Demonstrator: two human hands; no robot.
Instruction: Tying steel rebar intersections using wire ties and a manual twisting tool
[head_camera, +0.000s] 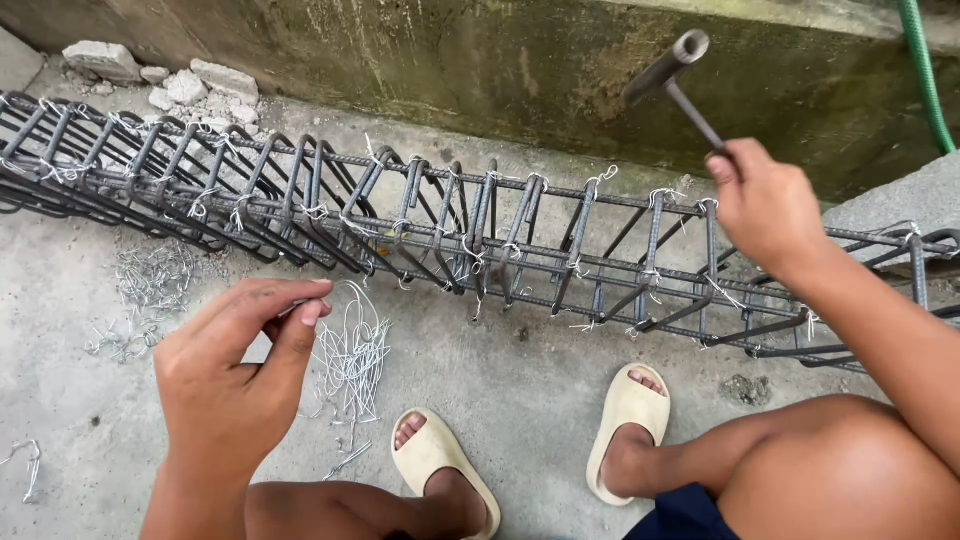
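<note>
- one thin piece of tie wire (322, 300) is pinched between thumb and fingertips of the left hand (235, 375), which is raised above the concrete floor (520, 400) near its lower left part; the other fingers curl loosely inward.
- just past that hand, a loose bunch of cut wires (352, 360) lies on the floor, with more scattered wire scraps (150, 290) towards the left edge.
- the right hand (765, 205) is closed around the thin shaft of a metal hook tool (672, 68), whose tube-shaped head points up and left above the cage.
- a long rebar cage (450, 235), made of dark bars and bent hoops bound with pale wire knots, lies across the floor from the upper left corner to the right edge, under the right hand.
- two feet in cream slide sandals (630, 410) rest on the floor just in front of the cage, with bare knees at the bottom edge.
- a stained concrete wall (480, 70) runs behind the cage, with broken rubble (190, 85) at its left end and a green hose (925, 70) at the upper right corner.
</note>
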